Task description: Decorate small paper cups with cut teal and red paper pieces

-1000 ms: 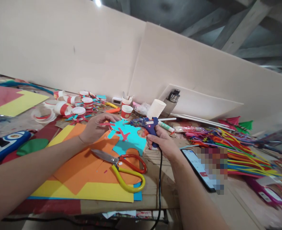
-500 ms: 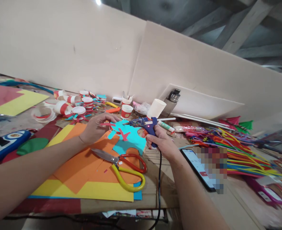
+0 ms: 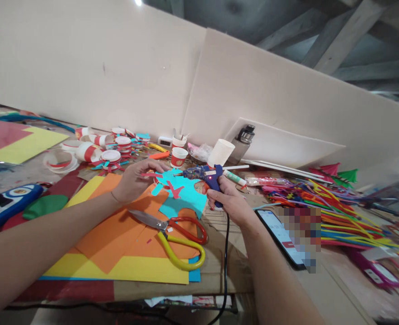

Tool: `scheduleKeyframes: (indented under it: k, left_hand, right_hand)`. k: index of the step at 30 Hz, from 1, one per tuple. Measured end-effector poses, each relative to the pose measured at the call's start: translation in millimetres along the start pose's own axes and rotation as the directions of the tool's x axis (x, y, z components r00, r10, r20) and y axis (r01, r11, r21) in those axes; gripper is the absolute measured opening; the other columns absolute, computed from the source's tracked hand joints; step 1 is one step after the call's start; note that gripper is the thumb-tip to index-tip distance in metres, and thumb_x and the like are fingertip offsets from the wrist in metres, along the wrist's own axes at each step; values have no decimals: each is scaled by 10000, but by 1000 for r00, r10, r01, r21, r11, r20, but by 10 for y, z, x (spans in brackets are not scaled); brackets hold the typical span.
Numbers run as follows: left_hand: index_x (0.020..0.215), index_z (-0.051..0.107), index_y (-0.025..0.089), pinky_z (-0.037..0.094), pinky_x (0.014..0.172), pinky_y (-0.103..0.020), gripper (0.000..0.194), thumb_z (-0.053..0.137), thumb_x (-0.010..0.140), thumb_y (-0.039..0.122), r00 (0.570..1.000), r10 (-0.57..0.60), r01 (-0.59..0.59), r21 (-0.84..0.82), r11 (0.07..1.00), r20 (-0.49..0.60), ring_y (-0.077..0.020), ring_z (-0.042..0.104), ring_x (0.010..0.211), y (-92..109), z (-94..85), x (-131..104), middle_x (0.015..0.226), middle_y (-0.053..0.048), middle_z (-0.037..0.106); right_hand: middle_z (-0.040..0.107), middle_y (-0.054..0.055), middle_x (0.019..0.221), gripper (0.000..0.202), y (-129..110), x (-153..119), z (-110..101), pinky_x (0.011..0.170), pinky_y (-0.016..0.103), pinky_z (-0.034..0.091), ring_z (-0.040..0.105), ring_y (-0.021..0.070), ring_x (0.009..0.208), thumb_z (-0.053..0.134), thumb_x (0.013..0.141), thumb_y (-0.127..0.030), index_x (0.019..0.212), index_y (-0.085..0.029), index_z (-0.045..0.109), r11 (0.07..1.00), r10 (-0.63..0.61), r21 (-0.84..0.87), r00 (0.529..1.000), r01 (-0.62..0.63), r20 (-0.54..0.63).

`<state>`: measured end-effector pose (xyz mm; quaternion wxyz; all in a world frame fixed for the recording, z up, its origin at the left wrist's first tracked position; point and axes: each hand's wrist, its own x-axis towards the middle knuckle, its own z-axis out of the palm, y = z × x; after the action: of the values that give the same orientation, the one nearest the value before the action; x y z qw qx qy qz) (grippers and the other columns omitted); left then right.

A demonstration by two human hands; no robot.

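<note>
My right hand (image 3: 229, 198) is wrapped round the handle of a blue glue gun (image 3: 211, 177), whose nozzle points left. Opposite the nozzle, my left hand (image 3: 136, 178) pinches a small piece with red and turquoise paper strips (image 3: 157, 186). Red strips (image 3: 175, 188) lie on a turquoise sheet (image 3: 185, 202) just below the nozzle. Nearer to me, large scissors with one red and one yellow handle (image 3: 182, 255) rest partly open on orange paper (image 3: 118, 234). The glue gun's black cord (image 3: 225, 262) hangs down over the table's front edge.
Several red-and-white paper cups and rings (image 3: 91, 152) stand at the back left. A white cup (image 3: 221, 153) and a bottle (image 3: 242, 144) are behind the glue gun. On the right lie a phone (image 3: 279, 239) and colourful pipe cleaners (image 3: 348, 225). A blue-and-white object (image 3: 12, 203) is at the left.
</note>
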<state>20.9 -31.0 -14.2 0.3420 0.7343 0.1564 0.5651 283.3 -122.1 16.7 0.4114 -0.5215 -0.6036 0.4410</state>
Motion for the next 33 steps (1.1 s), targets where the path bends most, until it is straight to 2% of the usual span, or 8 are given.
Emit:
scheduleKeyframes:
  k: [10, 13, 16, 19, 23, 27, 30, 33]
  left_hand:
    - [820, 652, 188, 529, 853, -387, 120, 698, 768, 286, 1000, -1, 1, -3, 1000, -1, -234, 671, 957, -12, -7, -10, 961, -103, 722]
    - [813, 648, 189, 531, 851, -391, 130, 706, 752, 288, 999, -34, 33, -12, 999, -31, -234, 674, 945, -36, 5, -15, 955, -98, 724]
    - [831, 647, 184, 530, 858, -394, 140, 704, 737, 271, 990, -113, 112, -7, 994, -86, -230, 671, 953, -123, 15, -33, 969, -97, 723]
    - [836, 643, 171, 533, 853, -382, 159, 713, 714, 246, 975, -184, 184, -12, 983, -126, -221, 668, 957, -248, 9, -54, 974, -98, 719]
    - [868, 653, 164, 535, 851, -366, 222, 742, 694, 270, 969, -196, 191, -45, 981, -150, -214, 664, 957, -365, -11, -70, 985, -104, 715]
    - [875, 654, 165, 540, 842, -369, 280, 766, 683, 335, 971, -201, 195, -59, 979, -129, -217, 664, 953, -374, -10, -72, 985, -105, 717]
    - [852, 650, 162, 539, 827, -358, 301, 783, 667, 357, 969, -215, 208, -68, 976, -121, -218, 669, 933, -362, -1, -68, 977, -106, 719]
    - [841, 647, 158, 542, 800, -358, 335, 797, 646, 385, 964, -231, 221, -87, 971, -131, -230, 673, 919, -378, 3, -68, 959, -113, 722]
  right_hand:
    - [508, -57, 705, 355, -10, 1, -20, 509, 241, 390, 461, 98, 550, 601, 783, -333, 1100, -215, 495, 995, -12, -100, 998, 6, -59]
    - [530, -46, 702, 306, 74, 61, -50, 540, 242, 404, 489, 108, 578, 598, 751, -301, 1032, -203, 531, 993, -39, -112, 986, 20, -163]
    - [525, -39, 623, 153, 239, 175, -138, 530, 241, 382, 485, 113, 550, 551, 743, -286, 862, -193, 528, 985, 32, -147, 943, -85, -330]
    - [561, -3, 630, 97, 432, 301, -260, 555, 268, 398, 522, 146, 582, 537, 749, -294, 767, -199, 528, 903, 99, -326, 875, -279, -473]
    - [587, 65, 685, 116, 555, 360, -342, 673, 353, 430, 570, 234, 745, 621, 721, -265, 699, -216, 518, 832, 81, -429, 842, -352, -533]
    - [601, 204, 925, 169, 470, 267, -278, 834, 463, 409, 548, 349, 1001, 674, 739, -304, 779, -164, 588, 674, -75, -619, 795, -404, -601]
    - [595, 212, 1016, 184, 364, 223, -155, 895, 479, 391, 524, 348, 1064, 661, 783, -286, 886, -135, 632, 522, -278, -794, 817, -313, -505]
    - [632, 122, 976, 67, 303, 278, 34, 886, 385, 415, 557, 247, 988, 638, 817, -193, 872, -163, 661, 569, -381, -817, 911, 97, -158]
